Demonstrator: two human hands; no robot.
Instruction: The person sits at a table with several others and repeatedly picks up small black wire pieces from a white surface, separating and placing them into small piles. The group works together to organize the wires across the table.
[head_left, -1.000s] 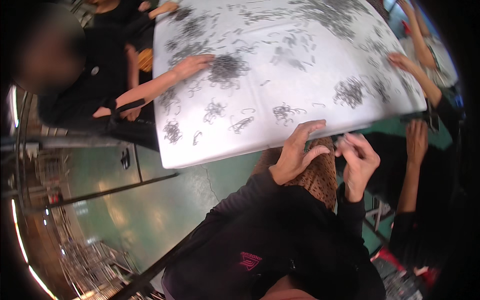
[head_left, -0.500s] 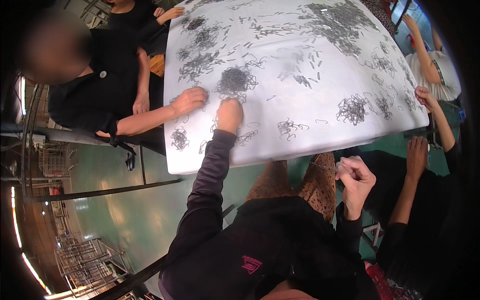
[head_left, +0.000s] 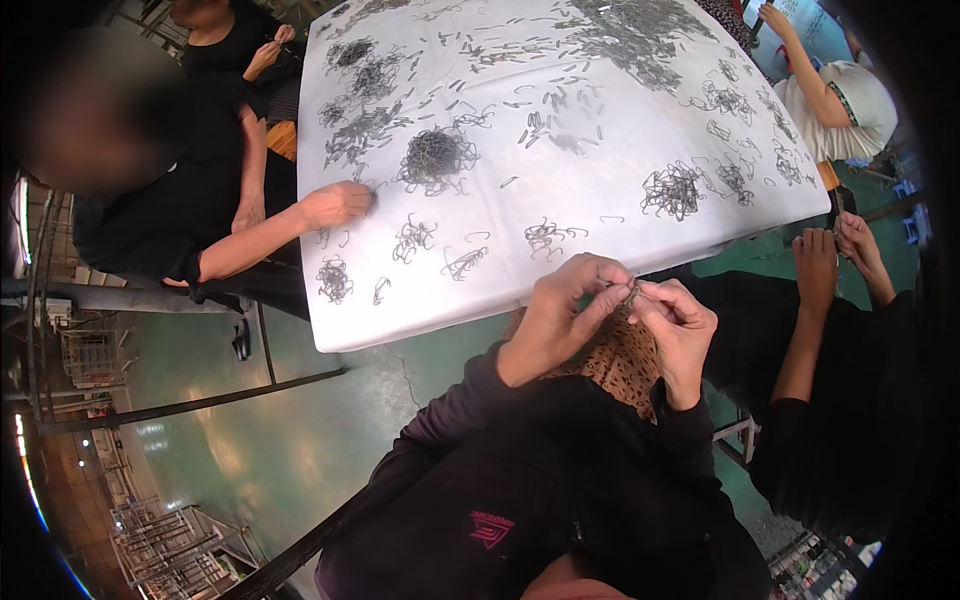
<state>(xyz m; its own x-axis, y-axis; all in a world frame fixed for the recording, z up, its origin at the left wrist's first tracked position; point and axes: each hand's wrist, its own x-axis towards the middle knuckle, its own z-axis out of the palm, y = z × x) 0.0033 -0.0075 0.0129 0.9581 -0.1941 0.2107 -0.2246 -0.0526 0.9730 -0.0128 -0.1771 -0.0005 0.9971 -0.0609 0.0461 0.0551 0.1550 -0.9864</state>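
My left hand (head_left: 562,315) and my right hand (head_left: 682,338) meet just off the front edge of the white-covered table (head_left: 420,325). Both are closed, thumbs and forefingers pinched fingertip to fingertip around small dark metal wire pieces (head_left: 632,289). The fingers mostly cover these pieces, so their exact shape cannot be made out. Closest on the tabletop lies a small loose pile of bent wire hooks (head_left: 548,236). Further left are more little hook clusters (head_left: 464,263), and behind them stands a dense tangled heap of hooks (head_left: 437,158).
Flat oval metal links (head_left: 545,130) lie scattered mid-table, with a big spread (head_left: 640,45) at the back. Another hook heap (head_left: 673,190) sits at the right. A co-worker's hand (head_left: 340,203) reaches in from the left; another's hands (head_left: 835,245) work beyond the right edge.
My left hand has left the hooks on the table and come back to the right, joining my right hand. The view has shifted slightly. A far-left co-worker's hands have come together off the table.
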